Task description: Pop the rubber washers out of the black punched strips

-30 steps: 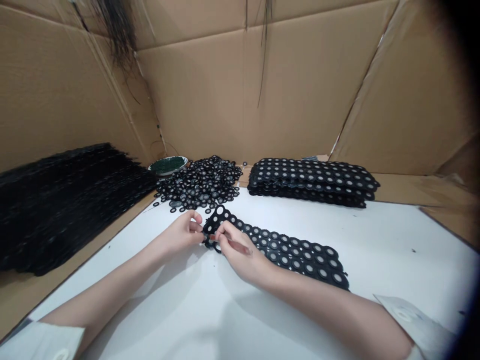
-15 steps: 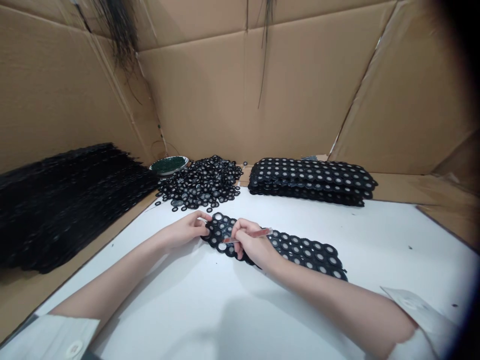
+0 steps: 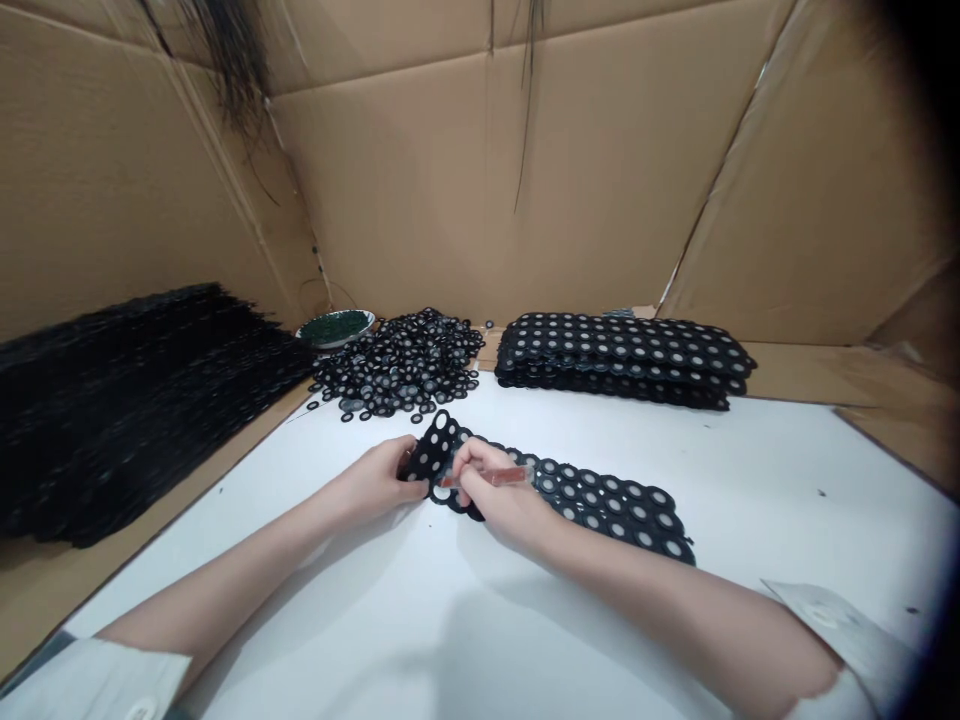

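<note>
A black perforated strip point(image 3: 600, 505) of joined rings lies on the white sheet point(image 3: 480, 620) in front of me. My left hand point(image 3: 379, 480) pinches the strip's left end and lifts it off the sheet. My right hand point(image 3: 499, 495) is closed round a thin reddish stick tool point(image 3: 491, 477), whose tip rests on the raised end of the strip. The rings at that end show as white holes; those further right hold grey discs.
A heap of loose black rings point(image 3: 401, 365) lies behind my hands, beside a small dish point(image 3: 335, 327) of dark green bits. A stack of filled strips point(image 3: 622, 360) sits at the back right, a big stack of black strips point(image 3: 120, 400) at the left. Cardboard walls point(image 3: 487, 180) surround everything.
The strip's left end, flat half a second ago, is lifted again by my left hand. My right hand with the stick has shifted slightly left onto that end.
</note>
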### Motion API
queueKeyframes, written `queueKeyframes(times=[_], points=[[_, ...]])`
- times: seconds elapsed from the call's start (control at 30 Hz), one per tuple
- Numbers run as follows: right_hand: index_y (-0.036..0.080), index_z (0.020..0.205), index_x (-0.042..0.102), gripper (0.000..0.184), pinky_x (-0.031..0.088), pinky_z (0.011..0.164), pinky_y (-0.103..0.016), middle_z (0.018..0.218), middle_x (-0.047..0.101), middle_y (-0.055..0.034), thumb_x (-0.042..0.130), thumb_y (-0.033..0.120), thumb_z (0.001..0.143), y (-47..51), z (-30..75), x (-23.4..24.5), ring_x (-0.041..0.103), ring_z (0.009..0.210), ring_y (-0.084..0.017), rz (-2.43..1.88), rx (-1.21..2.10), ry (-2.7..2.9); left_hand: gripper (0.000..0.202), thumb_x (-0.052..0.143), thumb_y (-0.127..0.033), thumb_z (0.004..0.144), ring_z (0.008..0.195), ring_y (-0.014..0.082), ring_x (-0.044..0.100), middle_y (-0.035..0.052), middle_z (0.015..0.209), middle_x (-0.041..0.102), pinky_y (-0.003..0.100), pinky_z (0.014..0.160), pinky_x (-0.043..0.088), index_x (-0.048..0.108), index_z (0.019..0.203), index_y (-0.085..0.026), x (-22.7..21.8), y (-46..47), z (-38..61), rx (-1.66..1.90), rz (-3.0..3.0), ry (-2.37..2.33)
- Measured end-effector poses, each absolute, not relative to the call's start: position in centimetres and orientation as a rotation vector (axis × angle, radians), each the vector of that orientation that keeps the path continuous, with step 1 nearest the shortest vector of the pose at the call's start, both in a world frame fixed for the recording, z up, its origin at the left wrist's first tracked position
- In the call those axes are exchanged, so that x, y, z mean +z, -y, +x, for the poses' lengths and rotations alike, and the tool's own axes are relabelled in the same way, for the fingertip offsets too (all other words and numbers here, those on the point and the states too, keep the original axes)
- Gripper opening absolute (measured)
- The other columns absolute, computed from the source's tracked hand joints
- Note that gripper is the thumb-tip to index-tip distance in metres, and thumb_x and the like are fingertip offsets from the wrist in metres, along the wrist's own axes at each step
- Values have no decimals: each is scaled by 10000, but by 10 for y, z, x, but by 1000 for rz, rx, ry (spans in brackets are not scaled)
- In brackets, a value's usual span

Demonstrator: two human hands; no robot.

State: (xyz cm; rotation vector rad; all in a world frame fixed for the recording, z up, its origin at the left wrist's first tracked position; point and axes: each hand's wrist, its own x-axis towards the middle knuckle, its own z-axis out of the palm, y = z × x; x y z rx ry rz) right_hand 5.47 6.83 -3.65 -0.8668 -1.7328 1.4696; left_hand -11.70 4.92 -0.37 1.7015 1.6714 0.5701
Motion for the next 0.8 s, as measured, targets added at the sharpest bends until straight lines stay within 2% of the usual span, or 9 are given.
queueKeyframes(times=[0.13,0.23,0.37,0.5,0.63,0.8], points=[[195,720,459,123,281,485,-200,608,493,37,346,181,765,-65,53,-36,405,518,-81,-875,1182,1934,73,505,-213,646,621,142,486,-32,633,525,241,543,328,461,695,-183,-10,-40,-108,730,1840,-1788],[193,713,456,130,286,511,-206,620,496,32,342,175,770,-65,50,-35,426,554,-90,-894,1107,1974,126,514,-204,632,640,149,512,-18,665,562,247,572,351,461,743,-181,-6,-37,-105,789,1696,-1709],[197,708,458,153,292,503,-207,589,471,38,324,185,781,-67,48,-32,422,543,-92,-875,1132,1947,244,572,-222,576,596,145,519,-13,676,584,241,535,349,470,791,-171,0,-43,-112,756,1419,-1580],[191,672,474,137,297,464,-202,601,507,32,356,171,737,-70,49,-29,426,511,-86,-896,1287,1848,279,616,-230,544,669,159,538,5,731,612,245,587,368,520,794,-152,0,-53,-122,688,1452,-1485],[187,654,452,83,277,377,-188,524,470,41,383,185,699,-73,52,-27,402,402,-73,-1022,1510,1585,257,633,-253,515,601,149,517,-13,636,600,236,551,344,576,737,-138,-1,-58,-124,599,1452,-1486],[190,674,437,78,308,351,-178,544,470,48,389,228,722,-73,53,-29,425,362,-63,-1023,1486,1520,234,599,-353,588,568,141,503,4,612,588,238,532,346,572,667,-135,-5,-58,-120,665,1433,-1579]])
